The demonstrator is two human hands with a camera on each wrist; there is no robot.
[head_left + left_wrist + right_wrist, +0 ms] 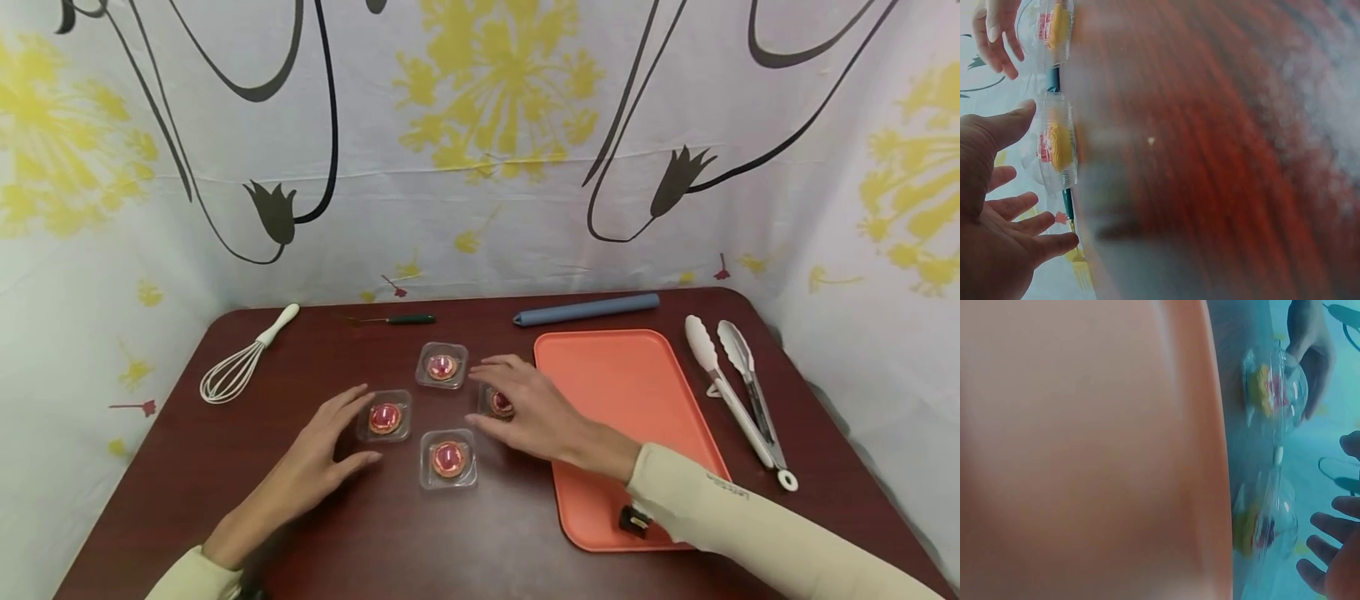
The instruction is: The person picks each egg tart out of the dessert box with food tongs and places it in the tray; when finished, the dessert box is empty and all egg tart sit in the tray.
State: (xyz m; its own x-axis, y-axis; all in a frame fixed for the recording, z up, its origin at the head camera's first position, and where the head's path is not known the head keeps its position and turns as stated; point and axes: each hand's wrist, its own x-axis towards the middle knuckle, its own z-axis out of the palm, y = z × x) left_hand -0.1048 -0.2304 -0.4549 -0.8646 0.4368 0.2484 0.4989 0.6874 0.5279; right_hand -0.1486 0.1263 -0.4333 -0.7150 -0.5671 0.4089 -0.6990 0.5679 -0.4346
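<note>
Several clear plastic domed containers, each with a small red-topped tart inside, stand in a diamond on the dark table. My left hand (318, 458) is beside the left container (385, 418), fingers spread and thumb apart. Over the right container (501, 403) reaches my right hand (536, 412), partly covering it, its fingers loosely extended. The back container (442, 367) and the front container (448, 460) lie between the hands. In the left wrist view, the left hand (1004, 212) shows an open palm near a container (1059, 147); the right wrist view shows the right hand's fingers (1329, 550) spread near another container (1260, 531).
An orange tray (615, 375) lies under my right forearm. Metal tongs (750, 392) rest right of it. A white whisk (243, 362) lies at left. Along the back edge are a green-handled fork (411, 319) and a blue rod (588, 310). Patterned cloth (480, 208) hangs behind.
</note>
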